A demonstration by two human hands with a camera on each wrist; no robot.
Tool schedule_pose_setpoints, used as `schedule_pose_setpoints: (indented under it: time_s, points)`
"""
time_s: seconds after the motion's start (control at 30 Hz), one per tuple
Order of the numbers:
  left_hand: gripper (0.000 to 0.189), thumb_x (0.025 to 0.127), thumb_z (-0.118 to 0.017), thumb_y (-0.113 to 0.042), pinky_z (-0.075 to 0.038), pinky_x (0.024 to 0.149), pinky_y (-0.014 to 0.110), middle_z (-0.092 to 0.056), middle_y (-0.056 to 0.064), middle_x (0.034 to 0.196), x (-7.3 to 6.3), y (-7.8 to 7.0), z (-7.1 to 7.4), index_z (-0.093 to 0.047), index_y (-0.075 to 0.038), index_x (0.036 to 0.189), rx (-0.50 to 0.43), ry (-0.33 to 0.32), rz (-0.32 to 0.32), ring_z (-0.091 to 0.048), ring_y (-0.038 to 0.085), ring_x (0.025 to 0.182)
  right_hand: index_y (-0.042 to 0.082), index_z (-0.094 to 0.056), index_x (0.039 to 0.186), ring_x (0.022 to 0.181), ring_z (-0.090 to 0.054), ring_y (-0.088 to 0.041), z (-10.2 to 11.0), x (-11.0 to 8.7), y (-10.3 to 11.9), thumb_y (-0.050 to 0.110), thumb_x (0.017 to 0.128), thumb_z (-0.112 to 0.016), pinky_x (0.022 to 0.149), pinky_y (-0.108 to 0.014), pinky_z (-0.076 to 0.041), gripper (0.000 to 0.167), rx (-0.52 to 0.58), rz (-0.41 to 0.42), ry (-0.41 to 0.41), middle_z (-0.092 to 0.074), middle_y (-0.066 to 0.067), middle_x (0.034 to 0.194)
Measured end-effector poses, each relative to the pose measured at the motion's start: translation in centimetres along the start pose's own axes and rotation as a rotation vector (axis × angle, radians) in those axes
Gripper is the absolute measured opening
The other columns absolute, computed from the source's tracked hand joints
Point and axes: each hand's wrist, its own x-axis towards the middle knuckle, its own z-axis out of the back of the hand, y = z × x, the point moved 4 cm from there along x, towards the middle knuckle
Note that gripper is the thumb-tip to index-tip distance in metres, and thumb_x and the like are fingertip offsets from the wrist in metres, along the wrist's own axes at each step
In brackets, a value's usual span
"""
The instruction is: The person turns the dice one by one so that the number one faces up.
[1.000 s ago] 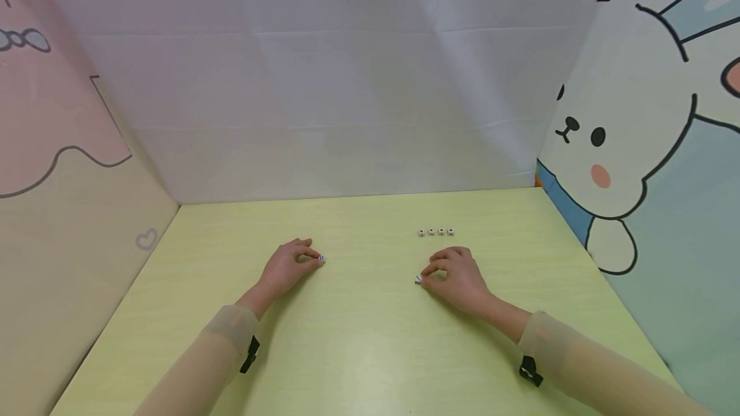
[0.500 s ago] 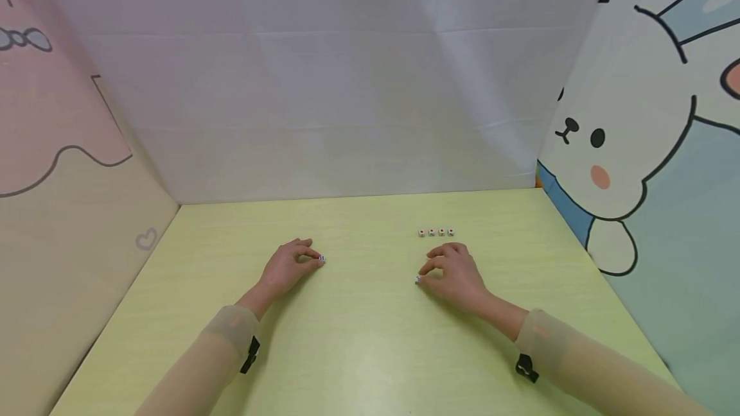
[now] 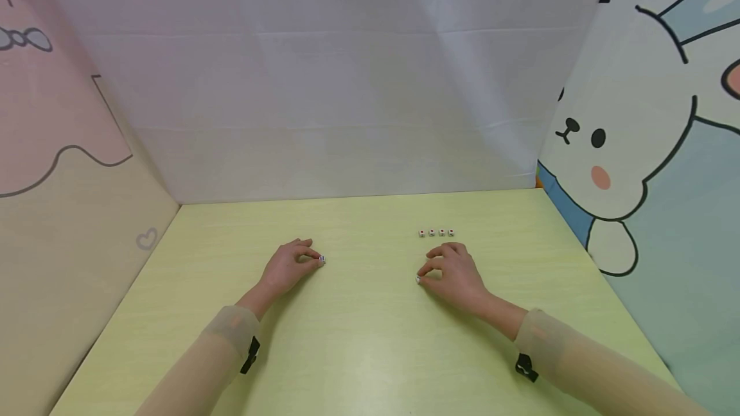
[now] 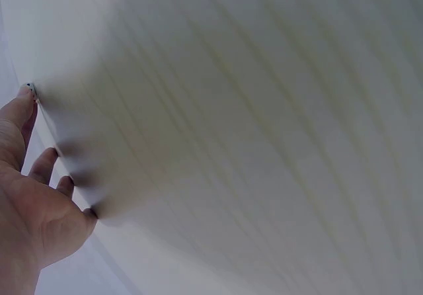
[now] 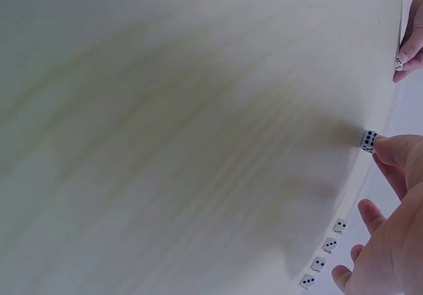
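My left hand [image 3: 287,268] pinches a small white die [image 3: 322,260] between thumb and index finger, left of the table's middle. In the left wrist view that die [image 4: 30,90] shows dark pips at the fingertips; the other fingers are spread at the tabletop. To the right, my right hand [image 3: 455,278] holds a second white die [image 3: 419,280] by thumb and index finger. The right wrist view shows this die [image 5: 369,141] with a face of several dark pips. Whether either die touches the table is hard to tell. Beyond the right hand stand several dice [image 3: 442,232] in a spaced row, red pips up.
The pale yellow-green table [image 3: 358,345] lies under both hands. A white cloth wall [image 3: 347,114] rises at its back edge. Printed side panels stand left [image 3: 69,242] and right [image 3: 682,242], the right one with a cartoon rabbit.
My right hand has shifted slightly left and away from me, its index finger moving. The die in it has turned to show another face. The left hand and the row of dice stay put.
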Motion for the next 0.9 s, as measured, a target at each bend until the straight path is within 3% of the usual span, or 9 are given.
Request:
schedule_pose_setpoints:
  time_s: [0.27, 0.43, 0.67, 0.9]
  points:
    - [0.018, 0.096, -0.074, -0.028, -0.019, 0.120, 0.063, -0.050, 0.015, 0.152, -0.16, 0.31, -0.36, -0.080, -0.015, 0.106, -0.009, -0.008, -0.002, -0.030, 0.040, 0.150, 0.024, -0.082, 0.095, 0.130, -0.044, -0.040, -0.18, -0.16, -0.05, 0.029, 0.085, -0.084, 0.105, -0.062, -0.039, 0.011, -0.031, 0.012, -0.005, -0.066, -0.006, 0.124]
    - [0.018, 0.096, -0.075, -0.028, -0.020, 0.120, 0.063, -0.050, 0.016, 0.153, -0.28, 0.32, -0.47, -0.080, -0.014, 0.106, -0.024, -0.010, -0.001, -0.029, 0.040, 0.150, 0.025, -0.079, 0.089, 0.130, -0.044, -0.039, -0.25, -0.16, 0.05, 0.036, 0.084, -0.083, 0.104, -0.062, -0.040, 0.013, -0.086, 0.004, -0.008, -0.066, -0.006, 0.124]
    - [0.019, 0.096, -0.074, -0.029, -0.019, 0.120, 0.063, -0.050, 0.015, 0.153, -0.32, 0.21, -0.47, -0.079, -0.014, 0.106, -0.019, -0.006, 0.004, -0.029, 0.040, 0.150, 0.027, -0.078, 0.083, 0.130, -0.044, -0.040, -0.41, -0.09, 0.17, 0.032, 0.083, -0.084, 0.103, -0.062, -0.041, 0.008, -0.086, 0.005, -0.002, -0.066, -0.006, 0.125]
    - [0.018, 0.096, -0.074, -0.028, -0.019, 0.120, 0.063, -0.050, 0.016, 0.153, -0.35, 0.13, -0.45, -0.079, -0.013, 0.107, -0.020, -0.008, -0.004, -0.029, 0.040, 0.150, 0.026, -0.080, 0.088, 0.130, -0.044, -0.040, -0.40, -0.18, 0.22, 0.026, 0.083, -0.084, 0.104, -0.061, -0.039, 0.006, -0.082, 0.019, -0.002, -0.066, -0.007, 0.125]
